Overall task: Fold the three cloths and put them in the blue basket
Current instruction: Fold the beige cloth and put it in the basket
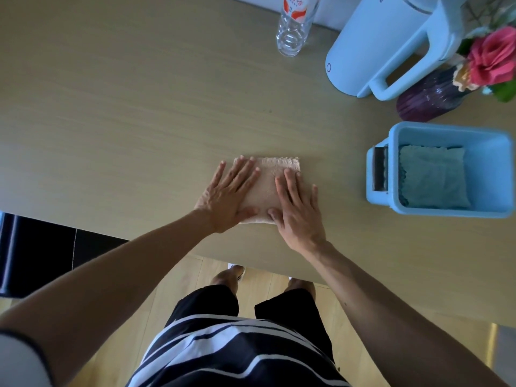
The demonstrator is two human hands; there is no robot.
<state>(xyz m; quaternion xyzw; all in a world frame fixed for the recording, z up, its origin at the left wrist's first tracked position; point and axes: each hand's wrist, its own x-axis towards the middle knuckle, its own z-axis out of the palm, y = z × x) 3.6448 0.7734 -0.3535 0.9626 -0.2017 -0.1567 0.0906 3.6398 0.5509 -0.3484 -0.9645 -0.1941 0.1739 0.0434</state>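
A beige cloth (268, 174), folded into a small rectangle, lies on the wooden table near its front edge. My left hand (227, 192) rests flat on the cloth's left half, fingers spread. My right hand (298, 209) lies flat on its right half, fingers apart. Neither hand grips anything. The blue basket (491, 146) stands to the right of the cloth, apart from both hands. Inside it lies a folded teal cloth (432, 177). No third cloth is in view.
A light blue kettle (391, 43) stands at the back right, with a purple vase (430, 99) of pink flowers beside it. A clear plastic bottle (293, 26) stands at the back centre. The table's front edge (167, 247) runs just below my wrists.
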